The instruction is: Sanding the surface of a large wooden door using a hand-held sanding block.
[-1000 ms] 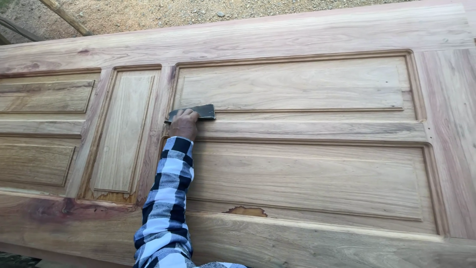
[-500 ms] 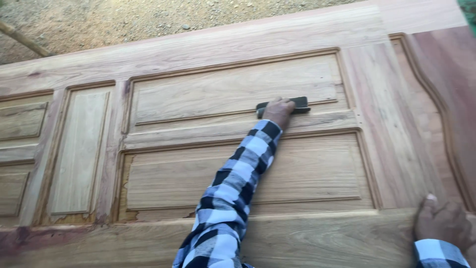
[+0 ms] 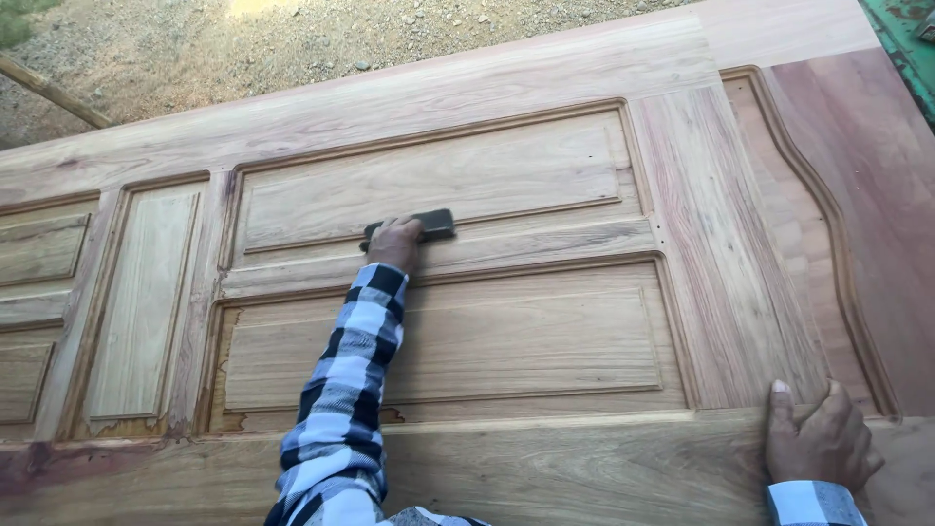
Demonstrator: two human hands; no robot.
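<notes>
A large unfinished wooden door (image 3: pixel 545 341) with raised panels lies flat below me. My left hand (image 3: pixel 393 244), in a blue-and-white checked sleeve, grips a dark flat sanding block (image 3: pixel 433 225). It presses the block against the lower moulded edge of the upper wide panel. My right hand (image 3: pixel 818 443) lies on the door's near rail at the lower right, fingers spread on the wood, holding nothing.
Gravelly ground (image 3: pixel 292 39) runs beyond the door's far edge. A wooden pole (image 3: pixel 54 93) lies at the upper left. A green painted surface (image 3: pixel 906 39) shows at the top right corner. Darker reddish wood forms the curved panel on the right.
My left hand slid the block right along the panel edge, then back left. My right hand came into view and now rests on the near rail.
</notes>
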